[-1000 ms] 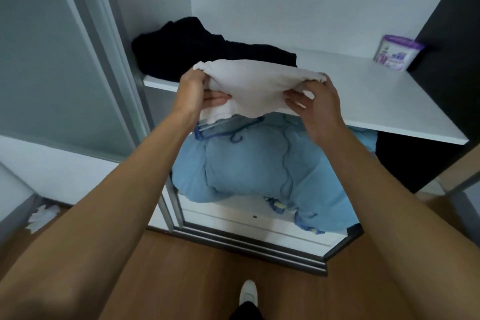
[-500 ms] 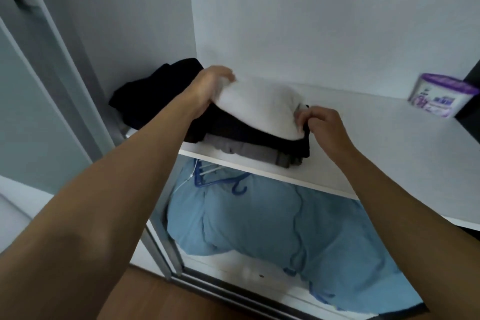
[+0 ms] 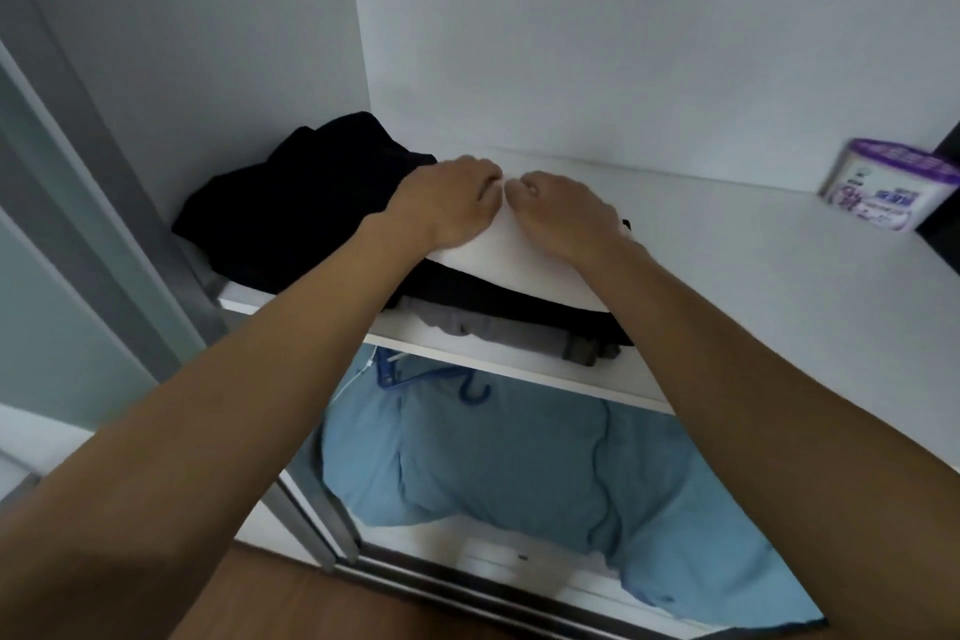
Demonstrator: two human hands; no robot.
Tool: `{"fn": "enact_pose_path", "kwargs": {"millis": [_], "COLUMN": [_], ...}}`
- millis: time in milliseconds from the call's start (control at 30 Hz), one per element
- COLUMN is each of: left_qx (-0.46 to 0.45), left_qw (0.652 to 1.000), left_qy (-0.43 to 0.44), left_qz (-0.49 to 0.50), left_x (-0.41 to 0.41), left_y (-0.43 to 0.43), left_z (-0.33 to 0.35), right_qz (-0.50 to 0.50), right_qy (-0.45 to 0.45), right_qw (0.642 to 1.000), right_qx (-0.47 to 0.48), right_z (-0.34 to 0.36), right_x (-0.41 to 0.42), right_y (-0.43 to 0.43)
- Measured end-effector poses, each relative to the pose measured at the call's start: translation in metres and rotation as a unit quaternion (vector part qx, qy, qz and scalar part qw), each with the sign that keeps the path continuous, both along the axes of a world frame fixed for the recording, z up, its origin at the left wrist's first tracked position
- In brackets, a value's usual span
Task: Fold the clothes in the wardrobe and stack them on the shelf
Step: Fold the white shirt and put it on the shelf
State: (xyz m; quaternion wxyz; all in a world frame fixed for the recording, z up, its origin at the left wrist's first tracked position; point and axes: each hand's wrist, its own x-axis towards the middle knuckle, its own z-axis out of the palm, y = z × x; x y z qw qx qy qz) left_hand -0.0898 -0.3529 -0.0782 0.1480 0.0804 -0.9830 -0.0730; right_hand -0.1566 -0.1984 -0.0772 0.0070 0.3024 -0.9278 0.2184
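Both hands are on top of a folded white cloth [image 3: 501, 268]; the left hand [image 3: 448, 204] and the right hand [image 3: 565, 217] lie side by side, palms down, almost touching each other in the middle; the fingers of both hands are bent down at the far edge of the cloth, and I cannot tell if they pinch the cloth or only press on it; the white cloth is the top of a small stack; under it is a folded black piece of clothing [image 3: 524, 314], and under that is a folded grey piece of clothing [image 3: 493, 327]; the stack sits near the front edge of the flat white shelf [image 3: 737, 276] inside the wardrobe; just to the left of the stack, in the back corner of the shelf, is a loose heap of black clothes [image 3: 306, 208], and it touches the stack; far to the right on the shelf, well apart from the stack, stands a small white tub with a purple lid [image 3: 885, 190]; under the shelf is a big puffy light blue blanket [image 3: 519, 473]; a dark blue plastic hanger [image 3: 410, 374] rests on the top of the blanket; a grey sliding door frame [image 3: 111, 218] runs down the left side; a brown wooden floor [image 3: 311, 605] shows at the bottom.
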Motion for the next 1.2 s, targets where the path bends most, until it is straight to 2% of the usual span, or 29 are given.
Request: {"fn": "enact_pose_path", "kwargs": {"millis": [67,133,233,333,433,500,600,667,767,967,1200], "left_qx": [0.114,0.205,0.252,0.170,0.034,-0.002,0.002,0.012,-0.005,-0.008,0.000], "left_qw": [0.993,0.978,0.967,0.985,0.992,0.988,0.983,0.982,0.982,0.978,0.978], "left_qy": [-0.028,0.002,0.021,0.028,0.124,0.133,0.011,-0.062,-0.116,-0.148,-0.144], "left_qz": [-0.029,-0.047,-0.031,-0.015,0.016,0.082,0.183,0.177,0.148,0.150,0.149], "left_x": [0.008,0.015,0.015,0.027,0.049,0.061,0.070,0.068,0.050,0.000,-0.072], "left_y": [-0.007,-0.011,-0.012,-0.020,-0.047,-0.068,-0.099,-0.114,-0.121,-0.126,-0.155], "left_z": [-0.025,-0.048,-0.051,-0.039,-0.032,-0.032,-0.036,-0.038,-0.036,-0.034,-0.031], "right_qz": [-0.029,-0.057,-0.070,-0.115,-0.117,-0.082,-0.088,-0.112,-0.122,-0.132,-0.110], "right_qy": [0.006,0.042,0.031,0.038,0.073,0.061,0.056,0.065,0.077,0.079,0.082], "right_qw": [0.998,0.996,0.996,0.988,0.989,0.994,0.992,0.989,0.989,0.988,0.990], "right_qx": [0.059,0.053,0.047,0.098,0.056,0.032,0.064,0.067,0.042,0.027,0.032], "right_z": [-0.031,-0.056,-0.052,-0.041,-0.036,-0.034,-0.041,-0.048,-0.053,-0.053,-0.049], "right_x": [0.007,0.016,0.014,0.021,0.040,0.055,0.060,0.050,0.027,-0.037,-0.123], "right_y": [-0.001,0.003,-0.002,-0.003,-0.023,-0.045,-0.063,-0.065,-0.067,-0.079,-0.104]}}
